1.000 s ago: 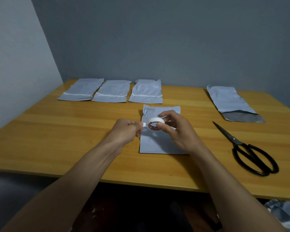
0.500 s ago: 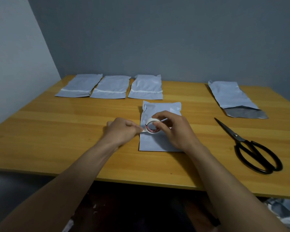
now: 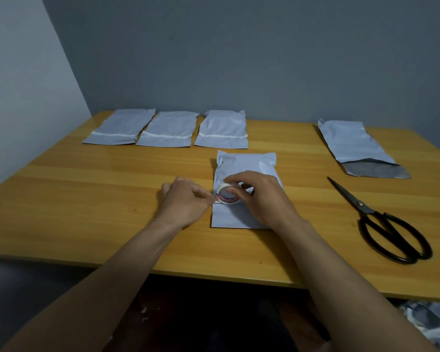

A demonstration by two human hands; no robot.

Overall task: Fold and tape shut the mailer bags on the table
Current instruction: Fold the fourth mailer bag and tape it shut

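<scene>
The long honey-coloured wooden worktop [image 3: 87, 199] is carrying everything. Along its far left side a row of three pale grey plastic mailer bags [image 3: 167, 129] is lying folded, each wearing a white strip of tape across its flap, so those three are looking finished. At the far right another pale grey mailer bag with its dark inner flap showing [image 3: 353, 143] is lying unfolded, waiting for both fold and tape. In the middle, just in front of the row, a fifth pale grey mailer bag [image 3: 244, 163] is lying under both hands, probably folded over already, though the hands are hiding the fold line. The black metal scissors [image 3: 381, 222] are lying untouched, well to its right. The right hand [image 3: 262, 196] is gripping the small white roll of tape [image 3: 228, 195] with curled fingers and holding it down on this bag. The left hand [image 3: 186, 201], fingers closed in a pinch, is holding the loose tape end at the bag's left edge. By my judgement, three of five bags are done and this one's taping is only beginning, with its strip not yet laid across or cut.
</scene>
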